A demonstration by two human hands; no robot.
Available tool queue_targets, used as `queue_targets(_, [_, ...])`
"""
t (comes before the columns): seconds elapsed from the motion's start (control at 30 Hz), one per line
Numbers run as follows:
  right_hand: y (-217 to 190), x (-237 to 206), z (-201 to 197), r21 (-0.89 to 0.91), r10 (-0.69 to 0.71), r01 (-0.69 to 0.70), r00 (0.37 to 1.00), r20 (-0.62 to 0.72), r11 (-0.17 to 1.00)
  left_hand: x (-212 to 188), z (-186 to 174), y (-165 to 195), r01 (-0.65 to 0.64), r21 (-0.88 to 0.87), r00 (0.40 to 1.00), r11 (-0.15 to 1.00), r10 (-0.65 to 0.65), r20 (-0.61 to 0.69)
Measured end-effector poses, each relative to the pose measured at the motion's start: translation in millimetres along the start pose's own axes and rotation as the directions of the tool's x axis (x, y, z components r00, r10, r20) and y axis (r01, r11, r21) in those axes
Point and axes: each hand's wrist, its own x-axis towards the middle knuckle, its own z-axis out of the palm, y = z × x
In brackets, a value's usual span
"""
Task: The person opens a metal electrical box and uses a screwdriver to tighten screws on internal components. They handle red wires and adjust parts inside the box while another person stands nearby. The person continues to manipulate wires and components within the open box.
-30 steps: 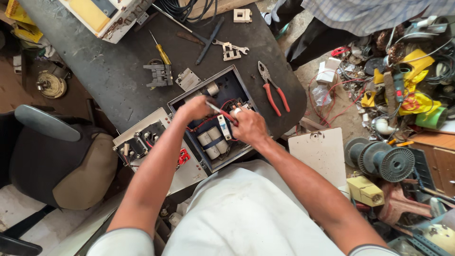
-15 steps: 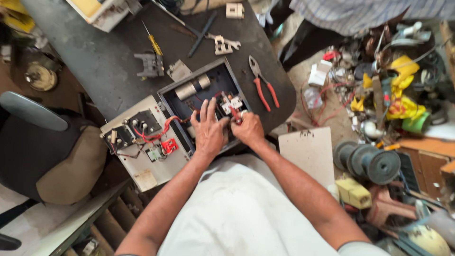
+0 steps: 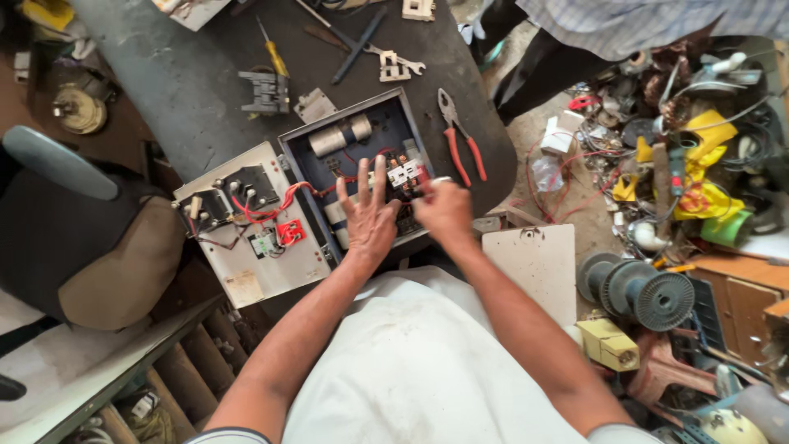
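Note:
An open metal electrical box (image 3: 386,115) with a dark blue inside lies on the dark worktable (image 3: 189,90). Its white lid (image 3: 263,271), swung open to the left, carries switches and red wires. Inside are two silver cylinders (image 3: 339,136) and a white and red contactor block (image 3: 405,173). My left hand (image 3: 367,215) lies flat with fingers spread over the box's near part. My right hand (image 3: 444,210) is closed by the box's right edge, fingertips at the contactor block; what it pinches, if anything, is hidden.
Red-handled pliers (image 3: 460,144) lie right of the box, a yellow-handled screwdriver (image 3: 274,53) and a spanner (image 3: 403,62) behind it. A white clipboard (image 3: 534,263) sits by my right arm. Black spools (image 3: 645,292) and cluttered parts fill the right floor. Another person's checked sleeve (image 3: 649,20) is top right.
The view shifted so the box sits higher in frame. My left hand moved from gripping parts in the box to lying flat and spread. My right hand stayed near the contactor block.

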Motion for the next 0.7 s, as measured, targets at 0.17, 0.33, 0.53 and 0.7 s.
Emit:
queue_targets(0.17, [28, -1, -60, 0.138, 0.189, -0.179, 0.980, -0.060, 0.974, 5, -1, 2, -0.120, 0.191, 0.982, 0.974, 0.088, 0.170])
queue_targets(0.33, [39, -9, -69, 0.288, 0.281, -0.260, 0.959, -0.035, 0.922, 11, 6, -1, -0.115, 0.104, 0.986, 0.988, 0.101, 0.132])
queue_targets(0.53, [20, -28, -36, 0.173, -0.123, 0.152, 0.978, -0.169, 0.973, 8, -2, -16, -0.052, -0.234, 0.998, 0.971, 0.043, -0.047])
queue_targets(0.7, [-9, -22, -13, 0.169, -0.332, 0.370, 0.918, -0.218, 0.913, 17, -5, -20, 0.053, -0.454, 0.991, 0.890, -0.102, -0.085])
